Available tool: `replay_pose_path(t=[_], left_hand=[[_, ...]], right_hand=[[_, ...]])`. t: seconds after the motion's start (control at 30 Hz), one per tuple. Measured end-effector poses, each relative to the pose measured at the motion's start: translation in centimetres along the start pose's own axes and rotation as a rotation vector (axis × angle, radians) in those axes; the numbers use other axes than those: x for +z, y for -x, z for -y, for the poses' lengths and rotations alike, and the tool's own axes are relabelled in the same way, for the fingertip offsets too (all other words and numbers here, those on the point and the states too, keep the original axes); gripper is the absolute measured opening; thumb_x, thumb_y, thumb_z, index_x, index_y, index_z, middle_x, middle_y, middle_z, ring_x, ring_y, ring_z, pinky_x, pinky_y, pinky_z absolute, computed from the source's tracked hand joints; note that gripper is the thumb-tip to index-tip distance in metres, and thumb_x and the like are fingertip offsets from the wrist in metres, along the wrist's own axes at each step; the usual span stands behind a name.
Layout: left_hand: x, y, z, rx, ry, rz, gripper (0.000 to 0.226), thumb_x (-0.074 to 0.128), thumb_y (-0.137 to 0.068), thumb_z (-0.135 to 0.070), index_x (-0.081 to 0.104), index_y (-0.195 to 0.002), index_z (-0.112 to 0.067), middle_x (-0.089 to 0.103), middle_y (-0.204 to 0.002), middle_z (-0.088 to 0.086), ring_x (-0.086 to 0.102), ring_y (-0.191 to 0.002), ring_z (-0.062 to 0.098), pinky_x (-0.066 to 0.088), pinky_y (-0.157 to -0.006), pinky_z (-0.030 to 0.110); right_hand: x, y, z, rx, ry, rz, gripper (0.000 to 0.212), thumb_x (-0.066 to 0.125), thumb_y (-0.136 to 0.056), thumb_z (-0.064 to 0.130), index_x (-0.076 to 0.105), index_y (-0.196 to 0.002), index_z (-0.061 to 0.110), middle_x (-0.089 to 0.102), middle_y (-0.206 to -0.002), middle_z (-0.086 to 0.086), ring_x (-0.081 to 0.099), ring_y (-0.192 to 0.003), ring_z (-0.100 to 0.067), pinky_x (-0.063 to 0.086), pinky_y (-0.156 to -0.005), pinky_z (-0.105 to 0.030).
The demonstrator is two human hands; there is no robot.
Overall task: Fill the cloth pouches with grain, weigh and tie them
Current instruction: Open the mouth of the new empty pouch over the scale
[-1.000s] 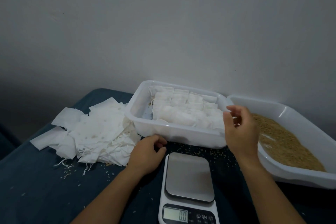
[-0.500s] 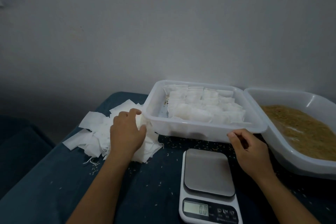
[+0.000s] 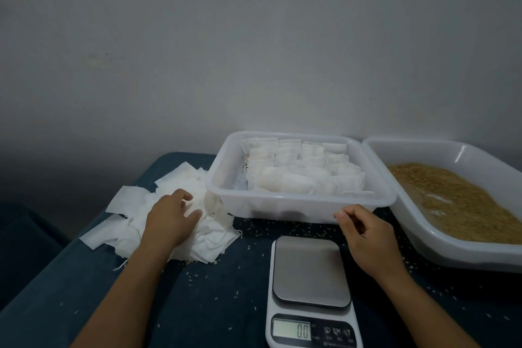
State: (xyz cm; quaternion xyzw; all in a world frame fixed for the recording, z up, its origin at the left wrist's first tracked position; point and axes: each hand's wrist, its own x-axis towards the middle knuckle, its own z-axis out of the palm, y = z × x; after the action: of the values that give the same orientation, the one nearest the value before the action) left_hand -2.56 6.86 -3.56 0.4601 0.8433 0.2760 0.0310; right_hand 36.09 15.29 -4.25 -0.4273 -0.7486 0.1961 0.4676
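Your left hand (image 3: 172, 217) lies palm-down on the pile of empty pouches (image 3: 169, 212), fingers spread and nearly straight, pressing the cloth rather than pinching any one piece; the forearm runs in from 7 o'clock and the fingertips aim toward 1 o'clock. Your right hand (image 3: 364, 232) hovers loosely curled and holds nothing, knuckles up, thumb and forefinger close to the near wall of the clear tray (image 3: 282, 206); its forearm comes in from 5 o'clock.

The pile sits at 9 o'clock from the scale (image 3: 310, 291), touching the tray's left corner; its long axis runs from 8 o'clock to 2 o'clock, with loose drawstrings trailing off the near edge. The filled pouches (image 3: 305, 172) lie in rows inside the tray at 12 o'clock from the scale, their long sides across your view.

Against half a second ago, your left hand has slid a little farther right across the pile and flattened; your right hand has hardly shifted, staying beside the tray's front wall.

The grain (image 3: 457, 200) fills the white tub (image 3: 423, 229) at 2 o'clock, just beside the tray; the scale's platter is bare and the display reads 0.0; stray grains dot the dark blue tabletop (image 3: 211, 305).
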Motion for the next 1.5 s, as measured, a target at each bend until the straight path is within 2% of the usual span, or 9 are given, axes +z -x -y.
replay_pose_path(t=[0.23, 0.43, 0.6, 0.73, 0.87, 0.97, 1.07, 1.23, 1.5], left_hand=[[-0.9, -0.2, 0.5, 0.024, -0.004, -0.047, 0.009, 0.064, -0.101, -0.025, 0.070, -0.106, -0.022, 0.077, -0.101, 0.000, 0.063, -0.083, 0.014, 0.047, -0.082, 0.029], [-1.1, 0.2, 0.4, 0.038, 0.060, -0.150, 0.010, 0.066, -0.100, -0.029, 0.071, -0.092, -0.025, 0.071, -0.086, -0.011, 0.056, -0.071, 0.002, 0.043, -0.074, 0.027], [-1.7, 1.2, -0.7, 0.062, 0.146, -0.203, 0.019, 0.068, -0.098, -0.031, 0.074, -0.081, -0.027, 0.073, -0.081, -0.013, 0.061, -0.073, 0.005, 0.042, -0.070, 0.025], [-3.3, 2.9, -2.1, 0.067, 0.318, -0.290, 0.018, 0.071, -0.094, -0.027, 0.074, -0.077, -0.032, 0.072, -0.080, -0.018, 0.065, -0.079, 0.006, 0.052, -0.078, 0.035], [-4.6, 5.1, -5.2, 0.149, 0.644, -0.345, 0.017, 0.072, -0.092, -0.021, 0.076, -0.081, -0.032, 0.074, -0.082, -0.017, 0.067, -0.079, 0.002, 0.053, -0.073, 0.027], [-4.5, 7.1, -8.9, 0.269, 0.803, -0.311, 0.014, 0.072, -0.093, -0.026, 0.076, -0.082, -0.034, 0.074, -0.083, -0.015, 0.067, -0.077, 0.004, 0.052, -0.065, 0.014], [-2.8, 8.8, -12.5, 0.448, 0.750, -0.257, 0.008, 0.067, -0.093, -0.041, 0.073, -0.091, -0.036, 0.071, -0.091, -0.018, 0.068, -0.084, 0.006, 0.052, -0.068, 0.011], [1.6, 10.4, -17.2, 0.600, 0.754, -0.097, 0.007, 0.072, -0.098, -0.019, 0.076, -0.097, -0.024, 0.072, -0.092, -0.014, 0.070, -0.089, 0.012, 0.053, -0.074, 0.016], [5.0, 11.0, -17.6, 0.397, 1.034, 0.118, 0.016, 0.064, -0.102, -0.015, 0.079, -0.097, -0.021, 0.078, -0.086, -0.003, 0.074, -0.081, 0.017, 0.060, -0.074, 0.027]], right_hand=[[0.2, 0.1, 0.1, 0.004, -0.007, 0.012, 0.024, 0.067, -0.100, 0.026, 0.066, -0.078, 0.034, 0.063, -0.067, 0.012, 0.060, -0.064, -0.010, 0.041, -0.058, -0.014], [0.1, 0.1, 0.0, -0.004, 0.001, 0.004, 0.022, 0.068, -0.100, 0.025, 0.067, -0.078, 0.030, 0.064, -0.068, 0.012, 0.061, -0.065, -0.010, 0.040, -0.059, -0.012], [0.1, 0.2, 0.1, 0.019, -0.007, 0.000, 0.021, 0.068, -0.100, 0.026, 0.069, -0.079, 0.029, 0.066, -0.070, 0.013, 0.063, -0.068, -0.010, 0.042, -0.060, -0.011], [0.0, 0.1, 0.5, 0.025, -0.020, -0.008, 0.020, 0.068, -0.100, 0.025, 0.071, -0.081, 0.026, 0.067, -0.071, 0.012, 0.063, -0.068, -0.010, 0.042, -0.060, -0.012], [-0.2, 0.3, 1.4, 0.030, -0.042, -0.018, 0.020, 0.069, -0.100, 0.023, 0.070, -0.081, 0.027, 0.065, -0.069, 0.013, 0.061, -0.066, -0.009, 0.040, -0.059, -0.010], [-0.4, 0.6, 3.2, 0.008, -0.150, -0.024, 0.019, 0.068, -0.100, 0.028, 0.068, -0.082, 0.030, 0.066, -0.067, 0.007, 0.062, -0.058, -0.012, 0.049, -0.056, -0.020], [-0.6, 1.1, 5.2, -0.029, -0.355, 0.044, 0.018, 0.065, -0.097, 0.040, 0.066, -0.084, 0.027, 0.067, -0.069, -0.002, 0.064, -0.052, -0.015, 0.054, -0.052, -0.030], [-0.3, 1.4, 6.2, -0.087, -0.396, 0.194, 0.015, 0.065, -0.098, 0.038, 0.066, -0.099, 0.023, 0.072, -0.079, 0.002, 0.072, -0.068, -0.019, 0.053, -0.061, -0.021], [-0.5, 0.9, 5.0, 0.024, -0.418, 0.164, 0.008, 0.069, -0.102, 0.024, 0.075, -0.097, 0.026, 0.074, -0.086, 0.002, 0.072, -0.076, -0.018, 0.060, -0.062, -0.031]])
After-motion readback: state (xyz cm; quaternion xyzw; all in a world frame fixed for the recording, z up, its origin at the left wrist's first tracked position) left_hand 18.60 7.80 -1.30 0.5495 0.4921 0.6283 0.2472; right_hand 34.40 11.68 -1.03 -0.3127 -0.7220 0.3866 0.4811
